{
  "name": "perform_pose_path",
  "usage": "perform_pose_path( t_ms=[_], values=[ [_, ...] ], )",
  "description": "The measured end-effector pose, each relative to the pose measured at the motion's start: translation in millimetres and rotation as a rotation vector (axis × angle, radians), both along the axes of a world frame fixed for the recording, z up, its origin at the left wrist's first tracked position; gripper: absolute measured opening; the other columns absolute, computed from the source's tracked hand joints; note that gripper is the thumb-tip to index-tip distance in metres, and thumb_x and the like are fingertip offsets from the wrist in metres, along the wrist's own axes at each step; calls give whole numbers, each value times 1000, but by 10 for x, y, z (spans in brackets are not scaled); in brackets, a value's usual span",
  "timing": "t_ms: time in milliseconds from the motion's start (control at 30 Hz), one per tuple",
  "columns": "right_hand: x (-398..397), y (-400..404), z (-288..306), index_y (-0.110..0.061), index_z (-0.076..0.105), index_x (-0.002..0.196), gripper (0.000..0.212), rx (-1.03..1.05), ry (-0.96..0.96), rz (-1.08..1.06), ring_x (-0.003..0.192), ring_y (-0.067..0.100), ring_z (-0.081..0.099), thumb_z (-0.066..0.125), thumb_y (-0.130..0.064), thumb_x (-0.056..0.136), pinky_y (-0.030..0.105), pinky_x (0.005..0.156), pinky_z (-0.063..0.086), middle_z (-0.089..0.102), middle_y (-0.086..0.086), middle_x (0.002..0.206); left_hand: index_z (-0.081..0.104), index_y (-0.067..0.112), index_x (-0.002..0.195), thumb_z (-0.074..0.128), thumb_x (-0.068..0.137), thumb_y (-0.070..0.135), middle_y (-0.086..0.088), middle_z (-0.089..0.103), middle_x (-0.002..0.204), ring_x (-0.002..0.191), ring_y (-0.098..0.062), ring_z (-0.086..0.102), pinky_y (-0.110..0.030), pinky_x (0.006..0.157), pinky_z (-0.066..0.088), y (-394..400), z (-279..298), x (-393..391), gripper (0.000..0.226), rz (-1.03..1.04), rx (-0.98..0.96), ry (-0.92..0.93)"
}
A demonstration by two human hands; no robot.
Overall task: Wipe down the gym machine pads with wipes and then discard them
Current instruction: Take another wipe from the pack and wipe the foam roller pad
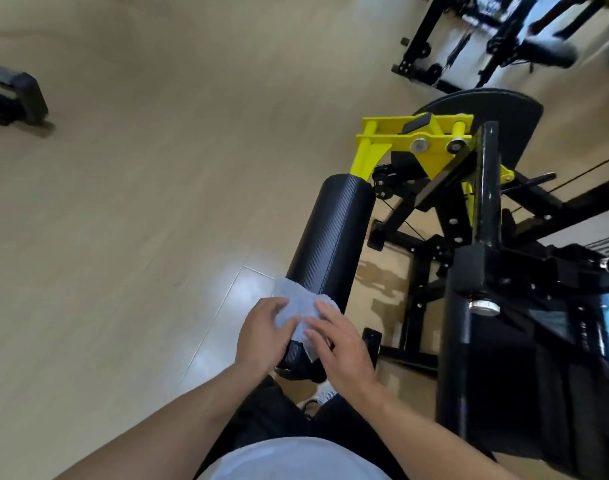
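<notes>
A person is looking down at both bare hands working on a black cylindrical roller pad of a gym machine. A pale blue wipe is lying draped over the near end of the pad, closest to the person's body. The left hand is pressing on the wipe from the left side, fingers bent over its edge, so its grip appears to be grasping the wipe. The right hand is resting on the wipe from the right with fingers straight and spread, its grip released.

The pad's long axis is running away from the person, up and slightly right toward a yellow bracket. Both hands are at the near end, about equally close, so the unwiped length is lying ahead of them, and the next stroke would likely be pushing forward along the pad. A pale wooden floor is lying beneath.
</notes>
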State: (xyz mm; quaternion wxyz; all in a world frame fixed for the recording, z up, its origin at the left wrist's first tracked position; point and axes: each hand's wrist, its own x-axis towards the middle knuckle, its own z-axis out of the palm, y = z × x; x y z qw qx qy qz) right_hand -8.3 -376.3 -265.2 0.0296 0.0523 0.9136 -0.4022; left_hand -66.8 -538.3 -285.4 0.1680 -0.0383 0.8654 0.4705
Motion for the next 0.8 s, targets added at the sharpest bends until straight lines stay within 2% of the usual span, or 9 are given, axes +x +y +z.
perform_pose_path(
  t_ms=[133, 333, 433, 500, 567, 633, 700, 767, 800],
  values=[
    [-64, -35, 115, -47, 50, 142, 49, -95, -129, -432, 126, -11, 46, 66, -43, 96, 34, 111, 45, 52, -28, 138, 73, 27, 94, 72, 92, 20, 16, 71, 104, 101, -1, 64, -12, 88, 48, -16, 26, -48, 7, 122, 169, 44],
    [-388, 252, 438, -58, 23, 153, 95, -22, -282, -36, 140, -4, 28, 84, -44, 81, 26, 112, 28, 32, -25, 156, 70, 30, 93, 62, 100, 23, 9, 71, 91, 90, -10, 66, -23, 82, 49, -53, 395, -269, 13, -161, 412, -115],
    [-544, 305, 661, -42, 64, 106, 40, -41, -282, 53, 126, -5, 46, 89, -45, 74, 22, 105, 38, 55, -22, 136, 71, 28, 93, 60, 101, 24, 0, 73, 94, 90, -21, 67, -29, 82, 51, -77, 498, -306, 15, -160, 532, -220],
    [-628, 327, 755, -26, 58, 78, 32, -116, -297, 29, 86, -3, 57, 87, -38, 78, 21, 77, 45, 65, -17, 96, 70, 31, 95, 59, 102, 25, 5, 74, 94, 91, -16, 69, -29, 83, 53, -53, 476, -266, 15, -21, 526, -193],
    [-733, 322, 841, -21, 54, 75, 30, -127, -292, -48, 67, 5, 54, 78, -33, 88, 24, 63, 42, 59, -6, 78, 65, 36, 102, 63, 99, 32, 16, 71, 101, 99, -5, 67, -24, 86, 52, -23, 368, -203, 6, 98, 446, -155],
    [-860, 347, 841, -25, 54, 83, 20, -71, -112, -290, 71, 8, 56, 68, -27, 97, 25, 60, 43, 60, -5, 82, 54, 43, 114, 66, 93, 47, 33, 55, 117, 108, 11, 54, -13, 86, 42, -5, 214, -61, 24, 89, 248, -79],
    [-940, 334, 827, -31, 59, 104, 17, 22, 52, -473, 81, 9, 58, 61, -14, 100, 28, 62, 49, 63, -4, 96, 45, 42, 134, 62, 92, 56, 31, 42, 132, 120, 11, 40, -17, 101, 35, 31, 53, 157, 47, 142, 120, -26],
    [-927, 256, 668, -37, 55, 135, 43, 189, -60, -233, 108, 18, 61, 54, -9, 102, 36, 86, 57, 63, 2, 127, 36, 36, 147, 51, 98, 59, 20, 37, 149, 138, -2, 34, -30, 114, 31, 101, -84, 377, 57, 274, 105, -54],
    [-863, 202, 538, -35, 48, 148, 49, 311, -163, 21, 130, 27, 53, 50, -12, 105, 41, 105, 49, 53, 4, 147, 34, 34, 150, 45, 100, 59, 14, 35, 155, 143, -8, 33, -36, 118, 31, 139, -143, 469, 58, 348, 117, -97]
  ],
)
